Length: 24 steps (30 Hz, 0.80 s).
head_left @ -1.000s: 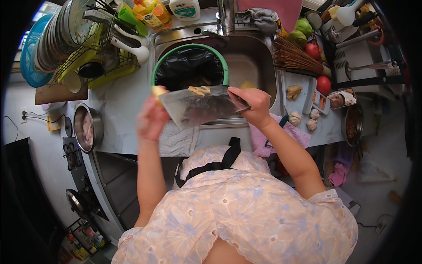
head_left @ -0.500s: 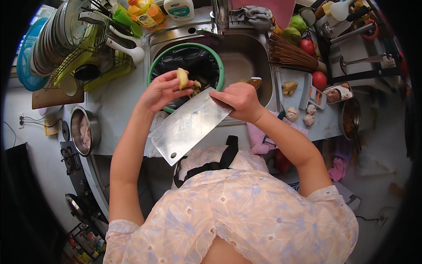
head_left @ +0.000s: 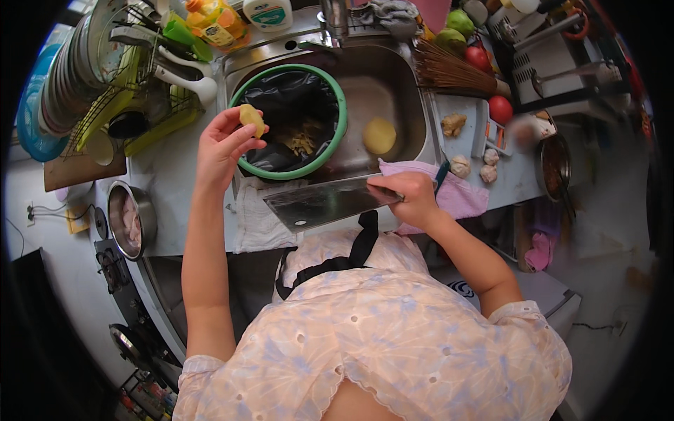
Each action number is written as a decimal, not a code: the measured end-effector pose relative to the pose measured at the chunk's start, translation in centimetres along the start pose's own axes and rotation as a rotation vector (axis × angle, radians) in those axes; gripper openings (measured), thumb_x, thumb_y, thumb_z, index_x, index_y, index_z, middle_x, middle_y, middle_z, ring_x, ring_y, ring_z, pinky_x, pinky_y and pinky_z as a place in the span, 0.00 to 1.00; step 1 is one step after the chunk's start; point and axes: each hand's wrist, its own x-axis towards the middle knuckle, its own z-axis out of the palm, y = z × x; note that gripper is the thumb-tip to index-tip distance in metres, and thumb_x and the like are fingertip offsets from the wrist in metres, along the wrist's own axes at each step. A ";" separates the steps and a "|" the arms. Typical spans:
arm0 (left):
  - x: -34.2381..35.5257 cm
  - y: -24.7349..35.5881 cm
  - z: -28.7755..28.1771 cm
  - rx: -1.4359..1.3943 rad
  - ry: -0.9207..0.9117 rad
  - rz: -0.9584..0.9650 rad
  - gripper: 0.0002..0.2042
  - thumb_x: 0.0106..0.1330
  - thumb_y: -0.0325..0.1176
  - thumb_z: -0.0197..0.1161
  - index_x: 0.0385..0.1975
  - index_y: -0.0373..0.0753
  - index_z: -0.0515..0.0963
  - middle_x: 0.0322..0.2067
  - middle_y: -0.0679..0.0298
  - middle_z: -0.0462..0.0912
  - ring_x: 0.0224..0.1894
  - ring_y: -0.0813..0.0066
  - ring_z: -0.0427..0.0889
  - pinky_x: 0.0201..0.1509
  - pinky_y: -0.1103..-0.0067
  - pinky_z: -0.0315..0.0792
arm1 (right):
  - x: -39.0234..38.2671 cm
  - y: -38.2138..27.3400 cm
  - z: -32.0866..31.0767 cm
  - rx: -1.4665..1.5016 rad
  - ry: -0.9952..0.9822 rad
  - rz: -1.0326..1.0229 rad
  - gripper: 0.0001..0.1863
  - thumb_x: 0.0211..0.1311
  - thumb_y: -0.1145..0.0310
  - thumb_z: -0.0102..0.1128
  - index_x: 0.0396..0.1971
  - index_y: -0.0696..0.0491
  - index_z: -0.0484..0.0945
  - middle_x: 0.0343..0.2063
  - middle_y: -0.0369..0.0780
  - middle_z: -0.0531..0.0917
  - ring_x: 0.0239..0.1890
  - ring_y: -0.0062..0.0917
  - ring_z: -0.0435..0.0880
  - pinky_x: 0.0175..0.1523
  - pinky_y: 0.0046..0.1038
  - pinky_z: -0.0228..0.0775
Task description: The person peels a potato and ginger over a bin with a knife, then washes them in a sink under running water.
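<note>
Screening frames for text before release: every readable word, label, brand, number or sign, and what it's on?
White bottle: teal print, wording not quoted.
Orange bottle: print too small to read reliably.
Grey handle, dish rack: lettering too blurred.
White box, lower right: dark mark, partly hidden.
Cleaver: no readable text.

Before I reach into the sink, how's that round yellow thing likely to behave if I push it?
The round yellow thing would likely roll or slide, given its rounded outline and the smooth metal sink under it. It might feel slippery, since its surface looks smooth. It's probably firm, as its outline shows no sagging.
</note>
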 end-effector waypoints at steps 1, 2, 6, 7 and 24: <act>0.0 0.1 0.3 0.028 -0.006 0.013 0.16 0.59 0.23 0.59 0.49 0.33 0.70 0.42 0.54 0.78 0.43 0.65 0.80 0.40 0.77 0.79 | -1.0 -0.5 -0.2 0.019 -0.001 0.093 0.11 0.42 0.78 0.63 0.29 0.50 0.83 0.21 0.40 0.82 0.20 0.29 0.79 0.25 0.24 0.68; -0.1 0.2 0.5 0.055 -0.012 0.026 0.17 0.59 0.23 0.59 0.49 0.34 0.70 0.43 0.54 0.78 0.43 0.65 0.80 0.40 0.78 0.79 | -1.8 -0.9 -0.4 0.038 0.023 0.144 0.10 0.43 0.77 0.64 0.29 0.50 0.83 0.21 0.40 0.81 0.19 0.28 0.79 0.24 0.23 0.68; -0.5 0.1 2.2 -0.017 -0.080 0.052 0.19 0.60 0.21 0.56 0.53 0.34 0.68 0.47 0.51 0.75 0.44 0.64 0.80 0.43 0.76 0.79 | -4.7 -2.4 -1.0 0.127 0.108 0.332 0.08 0.46 0.75 0.66 0.30 0.51 0.83 0.23 0.40 0.83 0.18 0.23 0.78 0.25 0.21 0.68; -0.7 0.2 2.4 -0.072 -0.092 0.026 0.19 0.63 0.21 0.53 0.54 0.33 0.66 0.49 0.50 0.74 0.44 0.62 0.79 0.44 0.75 0.79 | -5.4 -2.6 -0.9 0.178 0.132 0.383 0.09 0.46 0.76 0.66 0.30 0.51 0.83 0.23 0.39 0.83 0.18 0.23 0.78 0.25 0.21 0.68; -6.1 -2.7 11.4 -1.249 -0.450 -0.529 0.20 0.63 0.23 0.54 0.55 0.38 0.65 0.48 0.51 0.70 0.47 0.63 0.73 0.51 0.75 0.75 | -16.3 -8.6 -2.4 0.630 0.594 1.071 0.06 0.52 0.75 0.64 0.28 0.61 0.80 0.17 0.33 0.77 0.15 0.11 0.68 0.20 0.16 0.58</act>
